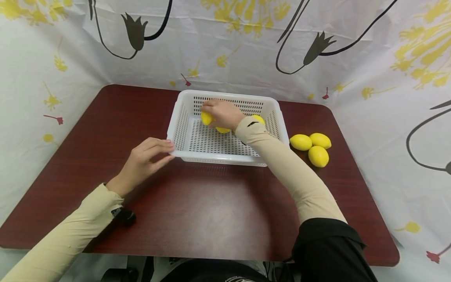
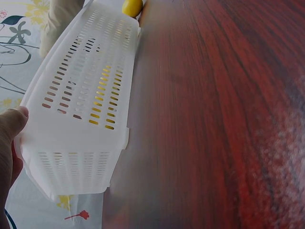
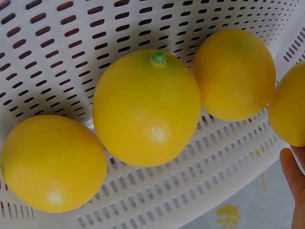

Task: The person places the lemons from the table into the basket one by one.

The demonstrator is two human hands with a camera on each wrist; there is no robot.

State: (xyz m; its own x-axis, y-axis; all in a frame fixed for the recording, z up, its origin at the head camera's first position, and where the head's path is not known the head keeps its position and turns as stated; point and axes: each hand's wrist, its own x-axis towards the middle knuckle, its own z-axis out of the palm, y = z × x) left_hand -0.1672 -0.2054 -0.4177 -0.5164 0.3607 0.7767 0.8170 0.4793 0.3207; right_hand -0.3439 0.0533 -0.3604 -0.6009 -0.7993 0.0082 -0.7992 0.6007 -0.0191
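A white plastic basket (image 1: 225,157) with slotted sides stands on the table. Inside it, toward the far left, my right hand (image 1: 225,114) holds a yellow lemon (image 1: 207,118). Another lemon (image 1: 223,130) lies just below that hand, and one more (image 1: 258,118) is partly behind the wrist. The right wrist view gives a close look at lemons in a row, including one with a green stem tip (image 3: 147,109); fingertips (image 3: 293,174) touch the lemon (image 3: 290,105) at the right edge. My left hand (image 1: 144,160) pinches the basket's near left corner at the rim.
To the right of the basket, three lemons (image 1: 318,156) sit close together on the dark red wooden table (image 1: 211,203). A cloth (image 1: 239,58) with a flower print hangs behind the table and at both sides.
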